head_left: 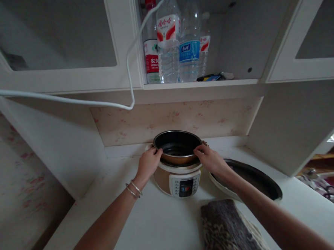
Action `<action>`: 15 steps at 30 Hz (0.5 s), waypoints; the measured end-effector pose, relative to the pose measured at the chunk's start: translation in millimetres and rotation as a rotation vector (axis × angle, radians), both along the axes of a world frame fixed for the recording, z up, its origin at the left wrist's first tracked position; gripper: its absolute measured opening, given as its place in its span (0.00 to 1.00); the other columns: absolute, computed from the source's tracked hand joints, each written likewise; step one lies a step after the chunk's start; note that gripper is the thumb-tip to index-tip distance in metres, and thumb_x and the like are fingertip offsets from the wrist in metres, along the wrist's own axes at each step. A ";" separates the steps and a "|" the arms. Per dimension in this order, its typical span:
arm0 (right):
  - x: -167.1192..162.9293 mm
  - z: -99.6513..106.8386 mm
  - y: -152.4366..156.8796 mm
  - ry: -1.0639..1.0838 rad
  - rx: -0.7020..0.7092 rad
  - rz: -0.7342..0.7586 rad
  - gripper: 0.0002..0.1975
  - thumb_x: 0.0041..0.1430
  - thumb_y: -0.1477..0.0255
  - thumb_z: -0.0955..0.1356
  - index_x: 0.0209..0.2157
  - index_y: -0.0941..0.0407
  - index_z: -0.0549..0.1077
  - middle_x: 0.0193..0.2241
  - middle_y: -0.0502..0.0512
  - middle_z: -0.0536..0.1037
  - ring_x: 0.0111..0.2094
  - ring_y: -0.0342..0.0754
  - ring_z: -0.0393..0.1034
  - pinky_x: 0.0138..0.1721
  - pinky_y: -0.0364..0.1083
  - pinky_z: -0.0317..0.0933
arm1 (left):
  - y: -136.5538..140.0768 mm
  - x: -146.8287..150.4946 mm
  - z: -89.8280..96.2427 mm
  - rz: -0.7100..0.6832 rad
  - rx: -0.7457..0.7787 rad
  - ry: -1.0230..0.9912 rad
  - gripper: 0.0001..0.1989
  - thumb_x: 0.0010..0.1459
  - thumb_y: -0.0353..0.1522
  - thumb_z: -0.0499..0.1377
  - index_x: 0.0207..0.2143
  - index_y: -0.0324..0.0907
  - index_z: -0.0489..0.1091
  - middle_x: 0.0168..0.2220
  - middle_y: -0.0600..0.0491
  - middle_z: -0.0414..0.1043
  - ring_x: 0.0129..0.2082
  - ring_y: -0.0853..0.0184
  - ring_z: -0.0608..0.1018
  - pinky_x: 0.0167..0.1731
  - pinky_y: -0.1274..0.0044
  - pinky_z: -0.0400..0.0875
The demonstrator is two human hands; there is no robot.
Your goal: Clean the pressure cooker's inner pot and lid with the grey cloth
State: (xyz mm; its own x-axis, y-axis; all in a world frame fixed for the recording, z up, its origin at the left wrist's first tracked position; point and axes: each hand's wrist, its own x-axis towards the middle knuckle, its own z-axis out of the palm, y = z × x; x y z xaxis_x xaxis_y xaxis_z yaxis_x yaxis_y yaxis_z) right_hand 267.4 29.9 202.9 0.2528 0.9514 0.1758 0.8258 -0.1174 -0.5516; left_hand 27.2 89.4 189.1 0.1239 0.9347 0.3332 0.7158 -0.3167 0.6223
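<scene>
A dark inner pot [178, 159] with a copper-coloured outside sits partly raised in the mouth of a white electric cooker [161, 180]. My left hand [149, 160] pinches the pot's rim on the left. On the right side of the same rim, the fingers of my right hand [210, 158] are closed. The pot looks hollow and dark inside. A control panel [185, 185] with a small lit display faces me on the cooker's front. Beneath my right forearm lies an oval, dark-lined lid or pan [258, 179], partly hidden by the arm.
A folded dark patterned cloth [222, 227] lies on the white counter [151, 231], nearer to me. Overhead, an open cabinet shelf [238, 82] holds several plastic bottles [169, 49]. A white cable [92, 102] hangs across the upper left. Side panels flank the counter.
</scene>
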 end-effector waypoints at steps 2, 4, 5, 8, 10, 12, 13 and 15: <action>-0.9 -2.5 -2.7 -0.016 -0.013 0.009 0.19 0.64 0.61 0.59 0.46 0.54 0.76 0.41 0.61 0.81 0.43 0.57 0.75 0.41 0.49 0.61 | 0.7 -1.7 -6.1 -0.021 0.008 0.005 0.17 0.64 0.39 0.51 0.32 0.42 0.78 0.37 0.46 0.80 0.36 0.60 0.79 0.33 0.75 0.63; -2.0 -3.4 -5.1 -0.035 -0.026 0.025 0.21 0.65 0.60 0.58 0.48 0.54 0.75 0.42 0.62 0.81 0.44 0.59 0.75 0.43 0.51 0.60 | 0.8 -3.9 -11.1 -0.064 0.032 0.001 0.17 0.64 0.38 0.51 0.35 0.43 0.78 0.45 0.46 0.79 0.43 0.59 0.79 0.39 0.74 0.66; -2.3 -3.2 -6.0 -0.051 -0.032 0.037 0.21 0.65 0.59 0.58 0.48 0.54 0.75 0.42 0.62 0.81 0.45 0.59 0.75 0.43 0.51 0.60 | 0.5 -5.0 -13.0 -0.082 0.044 0.001 0.17 0.65 0.38 0.51 0.36 0.43 0.78 0.49 0.46 0.78 0.46 0.58 0.79 0.42 0.73 0.67; -1.1 -1.0 -7.6 -0.135 -0.037 0.050 0.22 0.66 0.57 0.58 0.49 0.53 0.76 0.42 0.62 0.82 0.44 0.60 0.75 0.43 0.52 0.61 | -1.1 -7.7 -16.8 -0.096 0.052 0.030 0.18 0.67 0.39 0.49 0.41 0.44 0.78 0.54 0.46 0.75 0.51 0.57 0.78 0.47 0.72 0.68; 2.4 1.3 -10.3 -0.212 -0.020 0.017 0.22 0.64 0.56 0.60 0.50 0.52 0.77 0.41 0.62 0.82 0.42 0.61 0.76 0.42 0.52 0.62 | -2.5 -8.9 -18.3 -0.097 0.057 0.061 0.18 0.67 0.40 0.49 0.44 0.45 0.77 0.56 0.47 0.73 0.52 0.57 0.77 0.49 0.72 0.68; 8.8 3.0 -17.2 -0.237 0.015 -0.019 0.21 0.64 0.57 0.62 0.48 0.51 0.78 0.39 0.61 0.82 0.40 0.61 0.76 0.41 0.53 0.62 | -3.6 -9.9 -19.7 -0.093 0.075 0.086 0.18 0.67 0.41 0.49 0.47 0.46 0.76 0.58 0.47 0.72 0.54 0.57 0.77 0.50 0.72 0.69; 13.3 3.2 -23.0 -0.199 0.037 -0.016 0.20 0.64 0.57 0.62 0.47 0.51 0.79 0.39 0.60 0.83 0.40 0.60 0.76 0.42 0.53 0.62 | -4.0 -10.5 -20.5 -0.089 0.086 0.098 0.19 0.68 0.41 0.49 0.48 0.45 0.76 0.59 0.47 0.71 0.54 0.57 0.76 0.52 0.72 0.69; 25.3 1.1 -40.7 0.010 0.045 0.062 0.20 0.64 0.56 0.61 0.40 0.52 0.80 0.36 0.57 0.82 0.39 0.56 0.76 0.42 0.51 0.63 | -4.1 -12.3 -22.2 -0.073 0.096 0.128 0.21 0.68 0.43 0.48 0.50 0.43 0.74 0.60 0.45 0.69 0.56 0.55 0.75 0.53 0.70 0.68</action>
State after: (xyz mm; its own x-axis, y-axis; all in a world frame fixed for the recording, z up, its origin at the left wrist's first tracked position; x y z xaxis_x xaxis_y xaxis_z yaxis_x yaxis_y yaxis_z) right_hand 292.7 -10.7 204.1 0.1961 0.9563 0.2168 0.8249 -0.0413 -0.5638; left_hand 14.8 85.3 166.9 0.2375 0.8862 0.3977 0.7605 -0.4244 0.4915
